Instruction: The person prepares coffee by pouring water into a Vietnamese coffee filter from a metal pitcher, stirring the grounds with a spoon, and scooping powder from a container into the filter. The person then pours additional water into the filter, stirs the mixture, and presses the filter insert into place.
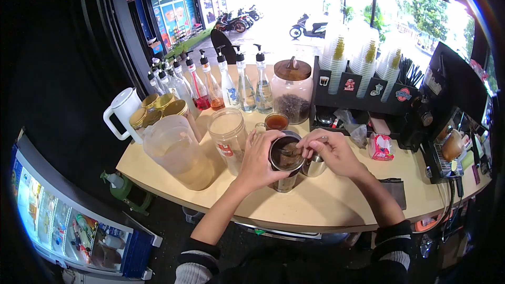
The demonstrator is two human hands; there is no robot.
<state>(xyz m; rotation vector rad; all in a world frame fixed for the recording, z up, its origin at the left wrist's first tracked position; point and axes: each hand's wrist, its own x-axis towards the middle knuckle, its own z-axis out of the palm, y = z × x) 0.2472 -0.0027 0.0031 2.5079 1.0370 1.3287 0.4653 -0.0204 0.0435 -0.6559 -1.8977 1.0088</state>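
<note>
My left hand (259, 160) is wrapped round the side of a dark metal cup (275, 153), tilted so its brown contents show. A thin spoon (310, 144) is pinched in my right hand (332, 152), its lower end inside the cup. Under the cup, a second metal container (286, 183) is partly hidden. Close by on the right stands a silver metal cup (314, 166). Just behind is a glass mug of reddish-brown liquid (276, 122). An open clear jar (227, 131) stands left of my left hand.
A large plastic pitcher (179, 152), a white jug (124, 110) and pump bottles (246, 92) line the left and back of the wooden counter (336, 210). Behind stand a wood-lidded jar (292, 94) and a black cup rack (363, 92). A pink packet (381, 146) lies to the right.
</note>
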